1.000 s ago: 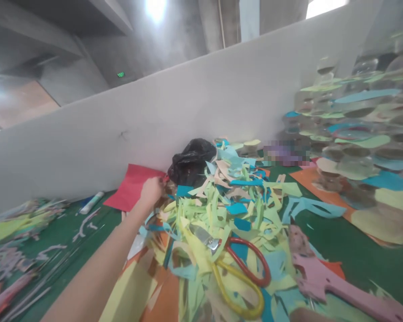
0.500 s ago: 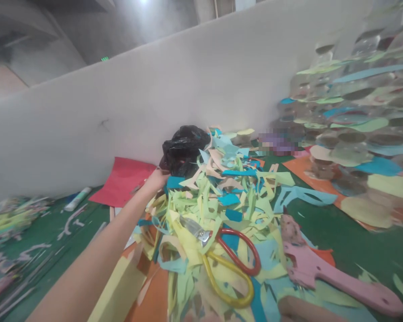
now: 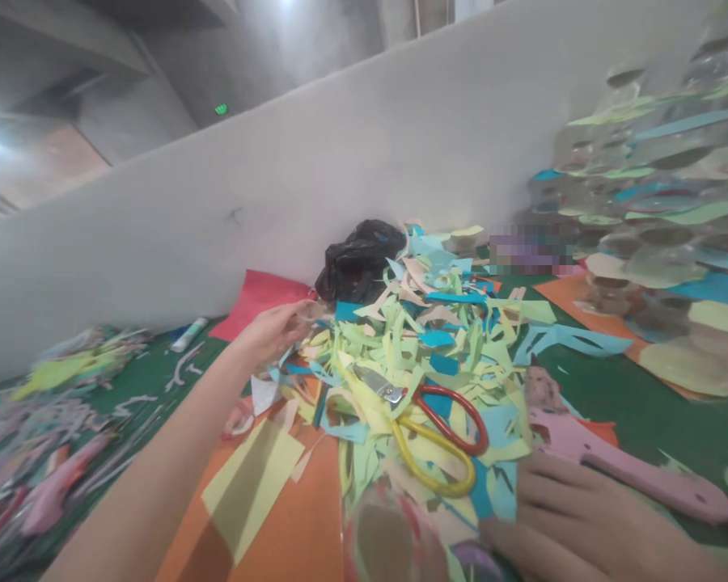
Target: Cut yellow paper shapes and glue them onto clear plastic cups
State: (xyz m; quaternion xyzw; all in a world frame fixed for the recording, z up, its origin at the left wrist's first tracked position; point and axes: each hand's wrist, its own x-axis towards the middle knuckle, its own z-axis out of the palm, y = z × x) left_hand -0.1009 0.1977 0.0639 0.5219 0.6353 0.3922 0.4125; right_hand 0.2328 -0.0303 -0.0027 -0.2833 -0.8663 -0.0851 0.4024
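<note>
Paper scraps (image 3: pixel 400 339) are heaped high in the middle of a green mat (image 3: pixel 649 436), with pale yellow-green and teal strips piled against a white partition (image 3: pixel 279 206). Where are the hands placed?

The left hand (image 3: pixel 273 330) is held out at the far left edge of the heap, with the fingers curled, just beside a red paper sheet (image 3: pixel 258 297). Whether anything is gripped cannot be told: a faint clear shape is seen at the fingertips, but it is blurred.

And the right?

The right hand (image 3: pixel 573 525) is laid open at the near right, fingers spread, next to a pink cut-out shape with a long handle (image 3: pixel 637 477). Nothing is seen held in it.

What else is laid out around the heap?

Scissors with red and yellow handles (image 3: pixel 442 440) are lying on top, untouched. A black plastic bag (image 3: pixel 357 263) is lodged against the partition, an orange paper sheet (image 3: pixel 260 501) is spread at the near left, and a blurred clear object (image 3: pixel 388 537) is caught at the near edge.

Can any writing be read?

None. A white tube (image 3: pixel 188 334) is seen at the far left, but no label or brand can be made out.
</note>
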